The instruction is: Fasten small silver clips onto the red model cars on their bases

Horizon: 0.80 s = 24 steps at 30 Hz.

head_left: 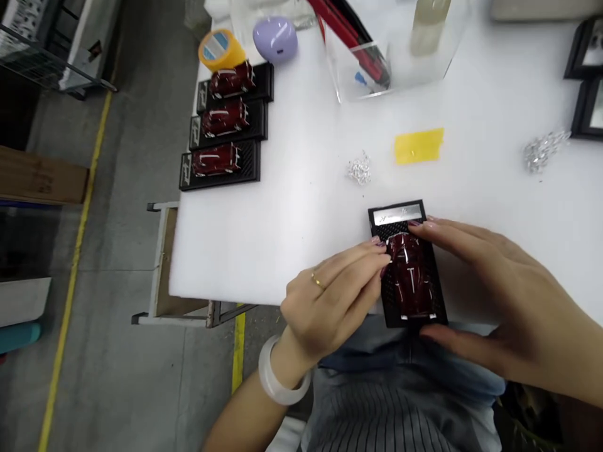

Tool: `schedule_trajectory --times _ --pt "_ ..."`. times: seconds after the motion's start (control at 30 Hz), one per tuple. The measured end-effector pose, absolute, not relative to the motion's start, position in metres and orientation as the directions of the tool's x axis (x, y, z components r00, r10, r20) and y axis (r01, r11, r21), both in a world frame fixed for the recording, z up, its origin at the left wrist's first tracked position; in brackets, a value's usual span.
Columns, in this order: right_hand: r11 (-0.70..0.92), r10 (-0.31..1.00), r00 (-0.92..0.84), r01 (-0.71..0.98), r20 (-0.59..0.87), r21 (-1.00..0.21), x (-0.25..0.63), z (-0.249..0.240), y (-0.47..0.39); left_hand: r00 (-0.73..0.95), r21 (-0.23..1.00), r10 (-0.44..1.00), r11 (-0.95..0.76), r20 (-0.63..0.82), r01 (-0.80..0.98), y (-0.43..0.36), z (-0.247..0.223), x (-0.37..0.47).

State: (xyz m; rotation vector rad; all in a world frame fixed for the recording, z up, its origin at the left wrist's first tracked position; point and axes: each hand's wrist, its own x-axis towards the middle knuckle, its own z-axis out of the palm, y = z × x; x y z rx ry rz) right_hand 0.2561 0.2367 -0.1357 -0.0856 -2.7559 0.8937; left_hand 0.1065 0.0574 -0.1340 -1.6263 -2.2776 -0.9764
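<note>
A dark red model car (411, 273) sits on a black display base (438, 289) at the table's front edge, its silver nameplate (398, 215) at the far end. My right hand (511, 295) grips this base from the right, thumb on the near end and fingertips by the plate. On the car's left side, my left hand (336, 292) has its fingertips pinched together near the front wheel; anything between them is too small or hidden to make out. A small heap of shiny silver bits (360, 169) lies beyond the base, beside a strip of yellow tape (419, 146).
Three similar red cars on black bases (223, 163) line the table's left edge, near a yellow tape roll (219, 50) and a purple egg-shaped object (276, 39). A clear bin (339, 81) holds red-and-black tools. More silver bits (541, 152) and black-framed pieces (588, 116) lie right.
</note>
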Motion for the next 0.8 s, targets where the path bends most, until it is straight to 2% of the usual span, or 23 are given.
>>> schedule_trajectory --times 0.1,0.33,0.47,0.8 --pt "0.8 0.155 -0.967 0.002 0.203 -0.6 0.2568 -0.1372 0.2363 -0.356 0.366 0.793 0.181 0.495 0.913 0.0546 -0.1345 0.1052" --pt "0.776 0.195 -0.968 0.053 0.159 -0.629 0.259 -0.1382 0.2341 -0.374 0.362 0.803 0.213 0.465 0.908 0.0543 -0.133 0.107" --pt "0.778 0.182 -0.964 0.022 0.193 -0.628 0.2586 -0.1391 0.2341 -0.371 0.358 0.803 0.212 0.467 0.909 0.0547 -0.1328 0.1079" --pt "0.776 0.17 -0.973 0.035 0.156 -0.63 0.2588 -0.1369 0.2337 -0.317 0.301 0.806 0.181 0.501 0.936 0.0555 -0.1345 0.1076"
